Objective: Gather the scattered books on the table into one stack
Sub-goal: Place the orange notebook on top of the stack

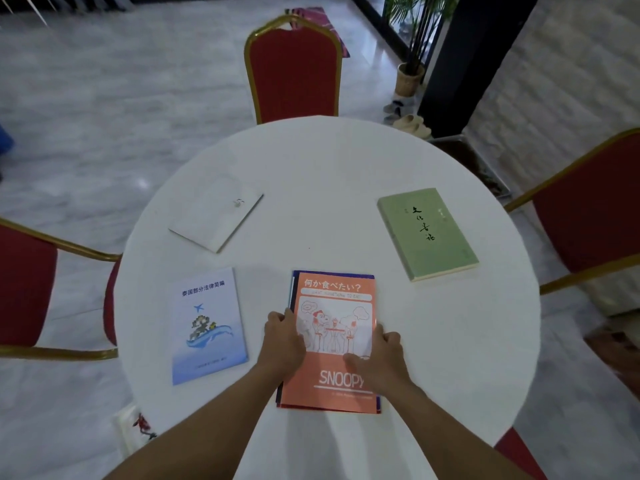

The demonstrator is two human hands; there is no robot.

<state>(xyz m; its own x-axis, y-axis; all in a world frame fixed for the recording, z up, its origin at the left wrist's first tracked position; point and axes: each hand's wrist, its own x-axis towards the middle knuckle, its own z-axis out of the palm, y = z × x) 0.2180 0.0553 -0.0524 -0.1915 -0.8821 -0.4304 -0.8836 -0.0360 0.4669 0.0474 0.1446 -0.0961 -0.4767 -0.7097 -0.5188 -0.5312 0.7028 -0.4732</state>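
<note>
An orange Snoopy book (334, 299) tops a small stack near the front of the round white table (329, 157); dark blue and red edges of books under it show at its left and bottom sides. My left hand (282, 336) grips the stack's left edge. On the right edge rests my right hand (379, 358), its thumb on the cover. A pale blue book (207, 323) lies just left of the stack. A white book (216, 213) lies at the back left, and a green book (427, 233) at the back right.
Red chairs with gold frames stand around the table: one at the far side (292, 71), one at the left (26, 285), one at the right (588, 209). A white object with a red figure (133, 427) lies on the floor at the lower left.
</note>
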